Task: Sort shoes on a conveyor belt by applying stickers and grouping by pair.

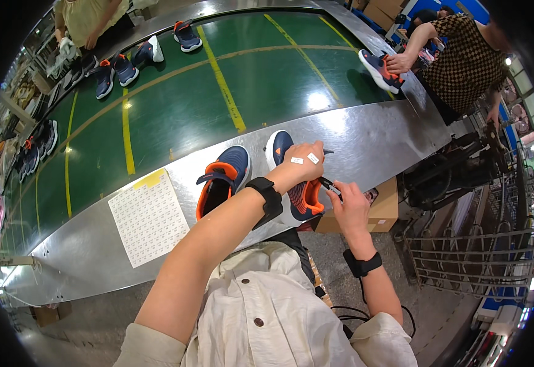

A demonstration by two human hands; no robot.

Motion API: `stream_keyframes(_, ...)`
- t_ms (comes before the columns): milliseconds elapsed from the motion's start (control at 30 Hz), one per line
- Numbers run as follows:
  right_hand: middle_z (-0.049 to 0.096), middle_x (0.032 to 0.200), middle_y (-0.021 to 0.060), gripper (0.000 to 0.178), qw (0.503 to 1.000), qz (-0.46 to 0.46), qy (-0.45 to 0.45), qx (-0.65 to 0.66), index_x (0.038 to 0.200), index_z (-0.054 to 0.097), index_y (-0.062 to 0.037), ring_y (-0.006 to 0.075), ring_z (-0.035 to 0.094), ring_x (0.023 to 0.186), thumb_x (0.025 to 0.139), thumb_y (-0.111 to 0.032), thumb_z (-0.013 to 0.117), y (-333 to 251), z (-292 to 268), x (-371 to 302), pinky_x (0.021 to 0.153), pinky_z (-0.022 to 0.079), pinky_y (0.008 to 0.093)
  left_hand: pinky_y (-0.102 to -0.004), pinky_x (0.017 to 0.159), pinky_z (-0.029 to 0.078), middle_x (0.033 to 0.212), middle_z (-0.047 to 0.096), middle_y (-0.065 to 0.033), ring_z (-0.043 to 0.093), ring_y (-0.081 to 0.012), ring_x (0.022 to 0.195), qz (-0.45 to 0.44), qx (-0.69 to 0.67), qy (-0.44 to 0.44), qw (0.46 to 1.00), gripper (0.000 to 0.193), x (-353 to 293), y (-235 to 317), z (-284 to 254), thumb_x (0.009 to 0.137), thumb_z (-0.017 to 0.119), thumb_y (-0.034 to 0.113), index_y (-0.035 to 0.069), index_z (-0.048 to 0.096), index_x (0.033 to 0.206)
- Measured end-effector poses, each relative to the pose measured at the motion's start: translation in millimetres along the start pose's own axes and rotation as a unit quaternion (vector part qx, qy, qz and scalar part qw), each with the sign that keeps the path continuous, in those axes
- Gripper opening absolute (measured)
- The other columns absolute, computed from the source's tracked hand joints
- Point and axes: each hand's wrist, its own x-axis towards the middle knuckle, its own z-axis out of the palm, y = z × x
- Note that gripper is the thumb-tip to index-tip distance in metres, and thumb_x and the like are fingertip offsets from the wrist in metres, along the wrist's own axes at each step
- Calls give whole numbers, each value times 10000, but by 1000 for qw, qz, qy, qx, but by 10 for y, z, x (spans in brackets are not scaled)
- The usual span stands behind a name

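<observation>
On the metal ledge stand two navy sneakers with orange lining and white soles. The left sneaker (236, 164) has its strap raised across the opening, and nobody touches it. My left hand (303, 160) is closed over the right sneaker (306, 205), gripping its upper near the strap; a dark strap end pokes out beyond the fingers. Two small white labels are stuck to the back of this hand. My right hand (351, 207) is closed around a slim black hand tool (330, 186), its tip at the sneaker's opening. The tool's exact kind is unclear.
A sheet of small white labels (149, 214) lies left of the sneakers. Beyond the ledge, a green conveyor belt (175, 104) with yellow stripes carries several sneakers. At the right, another person's hand (399, 63) holds a sneaker. A cardboard box (384, 208) and wire rack (472, 263) stand right.
</observation>
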Motion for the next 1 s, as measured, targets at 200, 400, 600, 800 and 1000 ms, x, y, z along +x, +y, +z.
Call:
stream_keyframes(200,572,783,111,195,999,31,0,31,945,631,-54,311,590,694,786,-153,684,84,47,-11,604,470,372,-442,727,499,853,645,-242,634,-397,843,12,5,21,1000,300,59,-4,65,741,574,75,-15,552,1026)
stream_keyframes(400,633,889,149,240,946,202,52,247,1027,611,10,258,618,779,858,-160,626,320,282,159,702,481,308,-449,715,491,843,633,-234,627,-387,835,11,-8,15,1000,233,-64,-229,-49,772,578,133,24,560,977)
stream_keyframes(600,582,1083,179,331,988,152,-15,25,1141,567,-4,344,554,998,834,-120,613,867,796,288,862,435,396,-404,801,413,688,582,-110,590,-267,680,231,206,336,890,160,-386,-322,-161,739,595,141,47,566,865)
stream_keyframes(800,618,1044,142,271,995,24,64,68,1063,606,-2,308,577,972,806,-83,631,385,536,596,868,438,368,-360,753,363,619,570,-70,580,-232,636,164,271,191,929,60,-1204,-413,-847,692,598,124,84,554,698)
stream_keyframes(1000,643,888,77,109,928,-23,-11,371,879,655,-8,188,589,833,770,-11,660,-1073,-434,883,803,449,293,-331,645,350,639,582,-68,571,-230,619,179,305,37,935,37,-1350,-297,-995,687,600,115,95,584,714)
